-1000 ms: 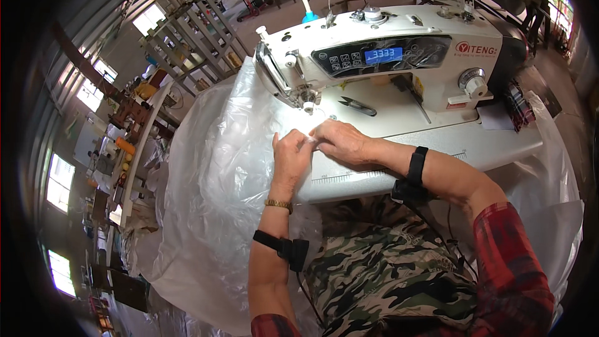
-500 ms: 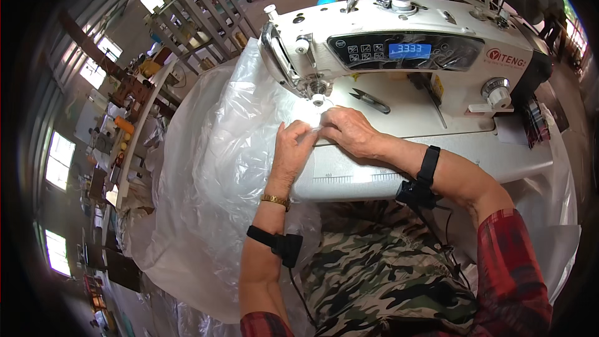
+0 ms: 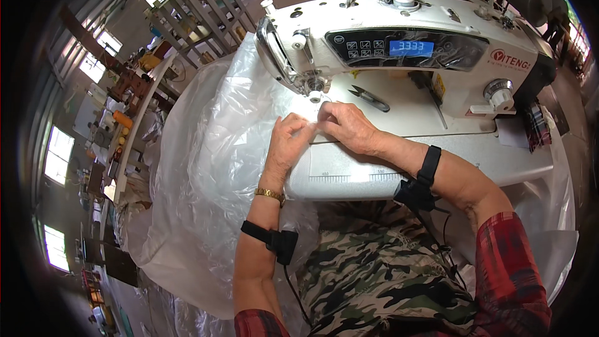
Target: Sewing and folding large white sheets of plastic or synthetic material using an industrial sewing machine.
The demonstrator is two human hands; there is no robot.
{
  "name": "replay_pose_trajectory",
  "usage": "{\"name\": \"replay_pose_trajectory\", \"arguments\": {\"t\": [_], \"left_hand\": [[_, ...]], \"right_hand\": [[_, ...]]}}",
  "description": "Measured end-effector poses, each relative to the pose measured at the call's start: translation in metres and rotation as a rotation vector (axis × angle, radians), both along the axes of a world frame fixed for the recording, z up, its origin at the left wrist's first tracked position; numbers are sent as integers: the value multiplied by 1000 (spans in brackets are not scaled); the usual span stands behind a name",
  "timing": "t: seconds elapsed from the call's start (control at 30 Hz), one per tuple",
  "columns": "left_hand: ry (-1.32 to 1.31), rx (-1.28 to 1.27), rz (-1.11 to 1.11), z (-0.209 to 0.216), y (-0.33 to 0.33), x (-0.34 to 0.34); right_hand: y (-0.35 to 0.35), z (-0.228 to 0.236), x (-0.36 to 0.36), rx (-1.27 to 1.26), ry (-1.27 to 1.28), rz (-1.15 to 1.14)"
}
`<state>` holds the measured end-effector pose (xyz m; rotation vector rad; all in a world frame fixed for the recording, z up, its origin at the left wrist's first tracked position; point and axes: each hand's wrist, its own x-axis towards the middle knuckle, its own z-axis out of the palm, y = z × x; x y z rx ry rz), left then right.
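Note:
Just in front of the needle area of a white sewing machine (image 3: 399, 31), my two hands meet with bent fingers. My left hand (image 3: 291, 140) is closed, thumb and fingers pinching an edge of the clear plastic sheet (image 3: 218, 156). Close against it, my right hand (image 3: 350, 126) is also closed, its thumb and forefinger pinched on the same sheet. Bright lamp light washes out the material at the fingertips, so its exact edge is hard to see. The sheet spreads in crumpled folds to the left and hangs off the table.
Black thread snips (image 3: 369, 98) lie on the machine bed (image 3: 399, 115) behind my right hand. A blue-lit control panel (image 3: 405, 48) is on the machine's front. To the left stand a cluttered bench (image 3: 140, 112) and a metal rack (image 3: 193, 15).
My left hand has shifted slightly left and upward, and its forearm has moved left. My right hand has moved only a little. Both hands stay pinched near the needle.

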<state>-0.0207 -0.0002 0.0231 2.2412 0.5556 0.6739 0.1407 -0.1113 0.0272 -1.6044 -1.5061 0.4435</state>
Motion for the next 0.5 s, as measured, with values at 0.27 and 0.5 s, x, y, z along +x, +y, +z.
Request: {"name": "replay_pose_trajectory", "arguments": {"t": [0.27,0.5], "left_hand": [[-26,-89,26,-5,5,4],[-23,-108,-11,-4,4,1]], "right_hand": [[1,-9,3,132,113,76],[2,-8,-1,116,43,44]]}}
